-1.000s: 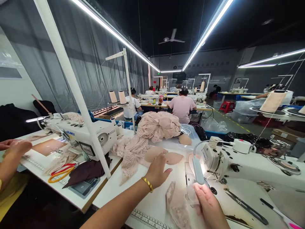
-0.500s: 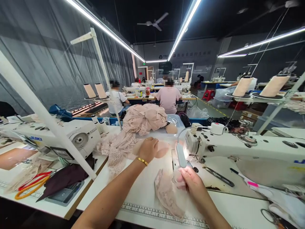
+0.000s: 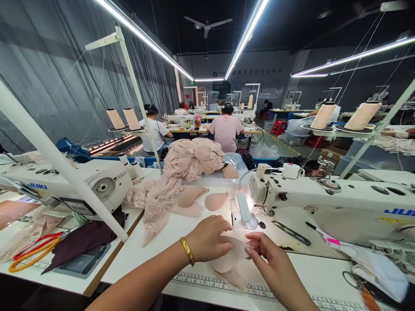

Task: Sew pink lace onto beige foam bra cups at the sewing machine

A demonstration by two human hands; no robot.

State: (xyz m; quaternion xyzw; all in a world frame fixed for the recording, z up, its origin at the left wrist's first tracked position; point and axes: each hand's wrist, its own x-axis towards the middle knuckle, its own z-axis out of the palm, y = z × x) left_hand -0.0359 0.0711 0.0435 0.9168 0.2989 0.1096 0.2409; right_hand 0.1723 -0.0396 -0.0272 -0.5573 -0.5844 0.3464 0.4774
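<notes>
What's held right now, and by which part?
A beige pad: right hand appears to pinch its right edge; left hand is at its upper-left edge, grip unclear.

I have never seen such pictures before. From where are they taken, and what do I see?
One camera, worn on the person's head, looks forward and down. There is no robot, only two bare hands: the left hand, with a gold bracelet, and the right hand. Both are at a pale, thin piece; how firmly it is held, I cannot tell. On the white table are two beige cup pieces, lace fabric and a ruler strip. At the right stands a sewing machine.
</notes>
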